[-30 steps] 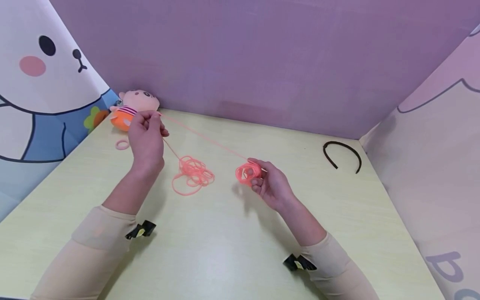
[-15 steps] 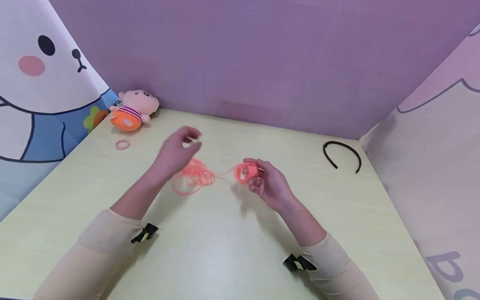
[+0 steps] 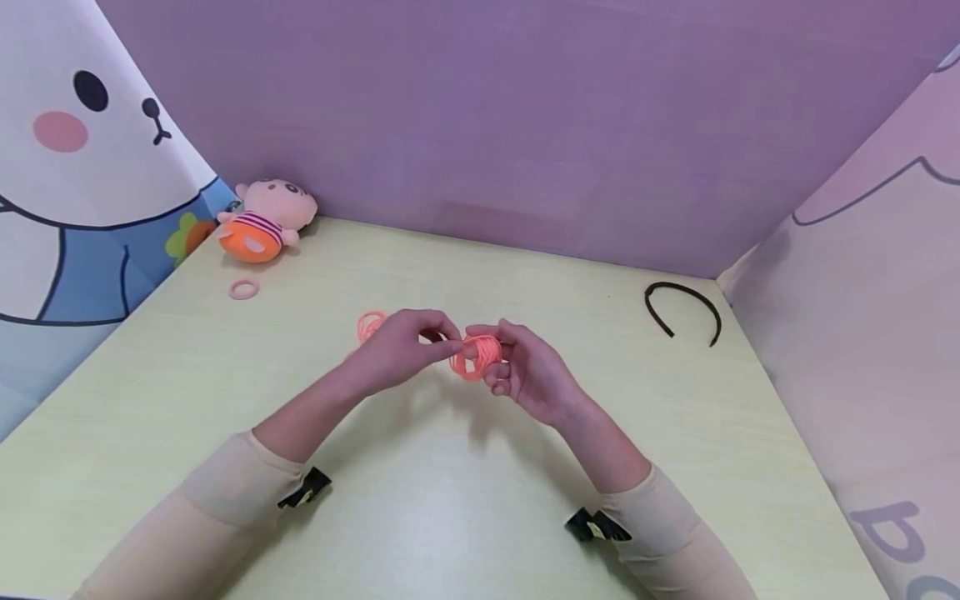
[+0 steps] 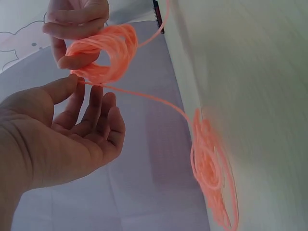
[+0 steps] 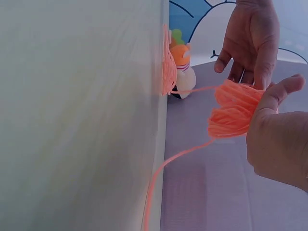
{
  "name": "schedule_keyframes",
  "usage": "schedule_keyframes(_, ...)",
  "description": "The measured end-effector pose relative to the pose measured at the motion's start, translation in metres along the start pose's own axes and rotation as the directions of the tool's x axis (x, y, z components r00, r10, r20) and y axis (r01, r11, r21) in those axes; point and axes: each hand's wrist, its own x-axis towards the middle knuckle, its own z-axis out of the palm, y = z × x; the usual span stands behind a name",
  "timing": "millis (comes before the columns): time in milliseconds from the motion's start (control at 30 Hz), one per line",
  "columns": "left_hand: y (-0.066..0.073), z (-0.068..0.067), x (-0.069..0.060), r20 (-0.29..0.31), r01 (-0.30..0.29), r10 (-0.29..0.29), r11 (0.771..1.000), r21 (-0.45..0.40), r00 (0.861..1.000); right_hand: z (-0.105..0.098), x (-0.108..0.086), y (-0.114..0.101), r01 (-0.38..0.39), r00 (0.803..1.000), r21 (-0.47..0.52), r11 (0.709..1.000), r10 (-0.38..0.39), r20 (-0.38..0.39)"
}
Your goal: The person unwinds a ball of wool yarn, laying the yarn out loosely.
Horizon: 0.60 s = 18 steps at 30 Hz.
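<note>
A coil of coral-pink cord [image 3: 491,349] is wound in loops round the fingers of my right hand [image 3: 542,375], which holds it above the table. My left hand [image 3: 401,348] is right beside it, thumb and index finger pinching a strand at the coil's edge. From that pinch the strand runs to a loose tangle of the same cord [image 4: 208,168] lying on the table. In the head view my left hand hides most of the tangle. A free length of cord [image 5: 180,155] hangs from the coil's other side in the right wrist view.
Against the back wall at left sits a plush doll [image 3: 258,221] in orange and stripes, with a small pink ring [image 3: 243,289] in front of it. A dark headband [image 3: 684,292] lies at the table's back right. Fabric walls [image 3: 480,125] enclose the table.
My left hand came from the far left, where it held a strand stretched out, to the right and nearer, up to the coil. My right hand stayed nearly still with the coil.
</note>
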Motion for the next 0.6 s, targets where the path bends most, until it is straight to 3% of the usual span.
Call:
schedule_keyframes(267, -0.0007, -0.0003, 0.0008, -0.042, -0.014, 0.014, 1.000, 0.000, 0.999, -0.0017, 0.0008, 0.0003, 0.022, 0.993, -0.009, 1.000, -0.023, -0.115)
schedule_keyframes(600, -0.0019, -0.0031, 0.0016, 0.040, 0.047, -0.041, 0.985, -0.165, 0.998, -0.0040, 0.0027, -0.0013, 0.060, 0.957, 0.106, 0.993, -0.027, -0.289)
